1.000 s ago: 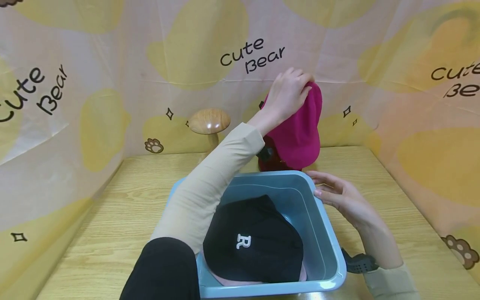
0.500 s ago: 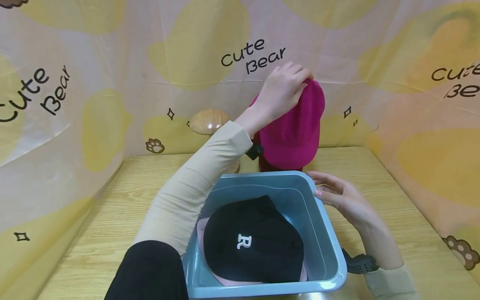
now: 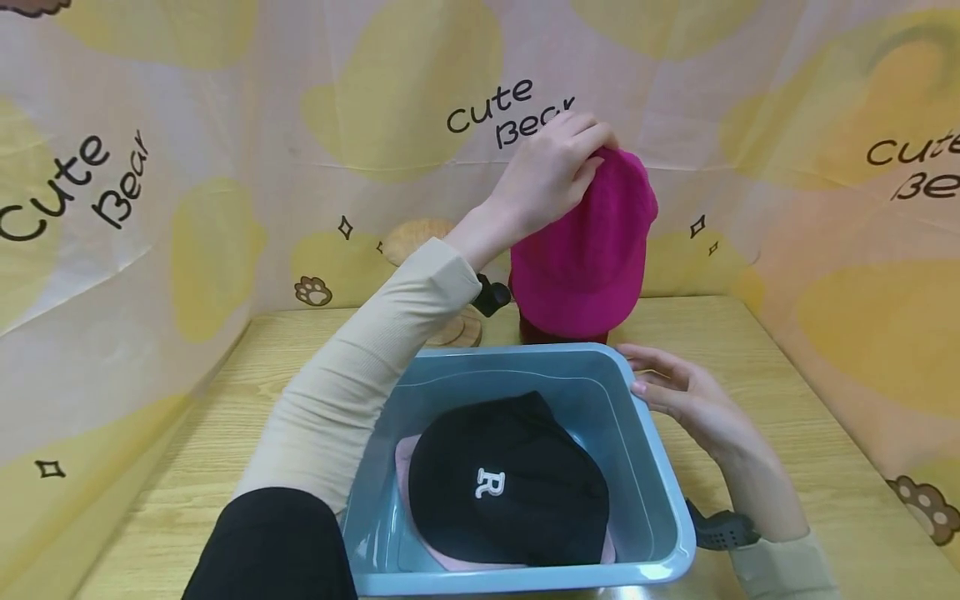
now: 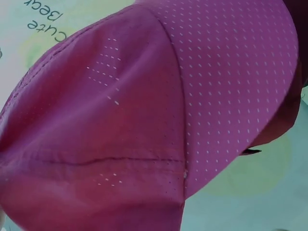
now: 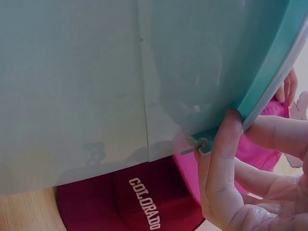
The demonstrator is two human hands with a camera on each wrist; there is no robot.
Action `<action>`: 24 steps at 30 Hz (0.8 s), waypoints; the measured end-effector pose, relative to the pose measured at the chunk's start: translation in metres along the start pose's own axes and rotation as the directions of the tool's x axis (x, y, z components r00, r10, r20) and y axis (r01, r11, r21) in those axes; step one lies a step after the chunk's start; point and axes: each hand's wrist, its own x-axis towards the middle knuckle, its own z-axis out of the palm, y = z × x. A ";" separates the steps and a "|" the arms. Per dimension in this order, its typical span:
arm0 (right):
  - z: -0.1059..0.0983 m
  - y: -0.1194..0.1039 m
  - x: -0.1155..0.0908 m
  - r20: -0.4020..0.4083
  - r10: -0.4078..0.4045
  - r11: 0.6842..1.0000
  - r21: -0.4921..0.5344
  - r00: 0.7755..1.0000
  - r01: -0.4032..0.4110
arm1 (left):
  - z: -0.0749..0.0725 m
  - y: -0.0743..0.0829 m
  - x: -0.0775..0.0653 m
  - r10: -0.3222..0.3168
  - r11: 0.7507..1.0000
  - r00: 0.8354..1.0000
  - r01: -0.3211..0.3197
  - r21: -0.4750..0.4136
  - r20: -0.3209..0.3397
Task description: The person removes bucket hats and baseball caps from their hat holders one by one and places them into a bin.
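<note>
My left hand (image 3: 551,171) pinches the crown of a magenta baseball cap (image 3: 585,267), which hangs with its brim down behind the basin. In the left wrist view the cap's dotted brim (image 4: 236,82) fills the upper right. Partly hidden behind it is a dark red cap (image 5: 130,202) lettered COLORADO. My right hand (image 3: 690,400) grips the far right corner of a light blue plastic basin (image 3: 663,492), thumb and fingers at its rim. Inside the basin a black cap (image 3: 517,500) with a white R lies over something pale pink (image 3: 405,467).
A wooden stand with a mushroom-shaped top (image 3: 416,237) stands behind my left forearm, mostly covered by it. The wood-grain table (image 3: 210,400) runs back to a patterned cloth (image 3: 375,100) that hangs on the far side and both flanks.
My left hand has moved up and a little left; the magenta cap has risen slightly and turned so more of its crown and brim faces me. My right hand stays on the rim.
</note>
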 end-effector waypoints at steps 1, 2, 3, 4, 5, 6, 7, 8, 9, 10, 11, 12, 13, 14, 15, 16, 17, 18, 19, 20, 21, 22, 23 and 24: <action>0.000 0.000 0.000 -0.002 -0.001 1.000 -0.005 1.000 0.001 | -0.002 0.000 -0.001 -0.002 1.000 1.000 0.002 -0.011 0.003; 0.000 0.000 0.000 -0.005 -0.001 1.000 -0.012 1.000 0.001 | -0.004 0.000 -0.001 -0.003 1.000 1.000 0.003 -0.023 0.004; 0.000 0.000 0.001 -0.006 -0.003 1.000 -0.017 1.000 0.003 | -0.006 -0.001 -0.002 -0.003 0.999 1.000 0.003 -0.035 0.005; 0.000 0.000 0.001 -0.007 -0.004 1.000 -0.019 1.000 0.004 | -0.008 -0.001 -0.003 -0.002 0.999 1.000 0.002 -0.045 0.006; 0.000 0.000 0.001 -0.008 -0.005 1.000 -0.019 1.000 0.005 | -0.009 -0.002 -0.004 -0.001 0.999 1.000 0.002 -0.051 0.010; 0.000 0.000 0.001 -0.008 -0.006 1.000 -0.019 1.000 0.006 | -0.010 -0.002 -0.005 0.002 0.998 1.000 -0.002 -0.061 0.006; 0.000 0.000 0.001 -0.007 -0.005 1.000 -0.015 1.000 0.005 | -0.012 -0.003 -0.006 0.006 0.998 1.000 -0.005 -0.066 0.006; 0.001 0.000 0.002 -0.007 -0.004 1.000 -0.012 1.000 0.004 | -0.013 -0.003 -0.008 0.014 0.997 1.000 -0.014 -0.074 0.000; 0.001 0.001 0.002 -0.005 -0.004 1.000 -0.009 1.000 0.004 | -0.014 -0.004 -0.009 0.022 0.996 1.000 -0.022 -0.082 -0.005; 0.001 0.001 0.002 -0.005 -0.003 1.000 -0.005 1.000 0.003 | -0.015 -0.004 -0.010 0.027 0.996 1.000 -0.027 -0.084 -0.007; 0.001 0.001 0.002 -0.006 -0.001 1.000 -0.004 1.000 0.001 | -0.017 -0.004 -0.012 0.032 0.996 0.999 -0.033 -0.082 -0.007; 0.001 0.001 0.002 -0.006 -0.001 1.000 -0.003 1.000 0.001 | -0.018 -0.005 -0.013 0.040 0.995 0.999 -0.041 -0.086 -0.010; 0.001 0.001 0.002 -0.006 0.000 1.000 -0.001 1.000 0.000 | -0.020 -0.005 -0.014 0.046 0.995 0.999 -0.047 -0.084 -0.008; 0.001 0.001 0.002 -0.006 0.001 1.000 -0.001 1.000 -0.001 | -0.021 -0.005 -0.016 0.055 0.995 0.998 -0.055 -0.083 -0.011; 0.001 0.001 0.002 -0.006 0.003 1.000 0.001 1.000 -0.003 | -0.023 -0.005 -0.017 0.060 0.995 0.998 -0.061 -0.076 -0.008; 0.001 0.001 0.002 -0.007 0.004 1.000 0.000 1.000 -0.004 | -0.025 -0.005 -0.019 0.066 0.995 0.998 -0.066 -0.068 -0.003; 0.001 0.001 0.002 -0.006 0.004 1.000 0.000 1.000 -0.004 | -0.027 -0.005 -0.020 0.075 0.995 0.997 -0.075 -0.065 -0.001; 0.001 0.001 0.002 -0.005 0.003 1.000 0.001 1.000 -0.003 | -0.029 -0.005 -0.022 0.083 0.995 0.997 -0.083 -0.061 0.001; 0.001 0.001 0.001 -0.004 0.001 1.000 -0.001 1.000 -0.001 | -0.031 -0.004 -0.024 0.091 0.994 0.996 -0.091 -0.052 0.004; 0.001 0.001 0.001 -0.003 -0.003 1.000 -0.005 1.000 0.003 | -0.032 -0.004 -0.025 0.100 0.994 0.995 -0.099 -0.040 0.010; 0.001 0.001 0.001 -0.003 -0.006 1.000 -0.009 1.000 0.006 | -0.034 -0.004 -0.027 0.109 0.994 0.994 -0.108 -0.026 0.017; 0.001 0.000 0.001 -0.004 -0.011 1.000 -0.016 1.000 0.011 | -0.035 -0.003 -0.028 0.117 0.993 0.993 -0.117 -0.012 0.024; 0.000 0.000 0.001 -0.004 -0.015 1.000 -0.018 1.000 0.015 | -0.037 -0.003 -0.029 0.127 0.992 0.991 -0.127 0.004 0.029; 0.000 0.000 0.001 -0.005 -0.016 1.000 -0.019 1.000 0.016 | -0.038 -0.003 -0.031 0.135 0.990 0.990 -0.136 0.020 0.034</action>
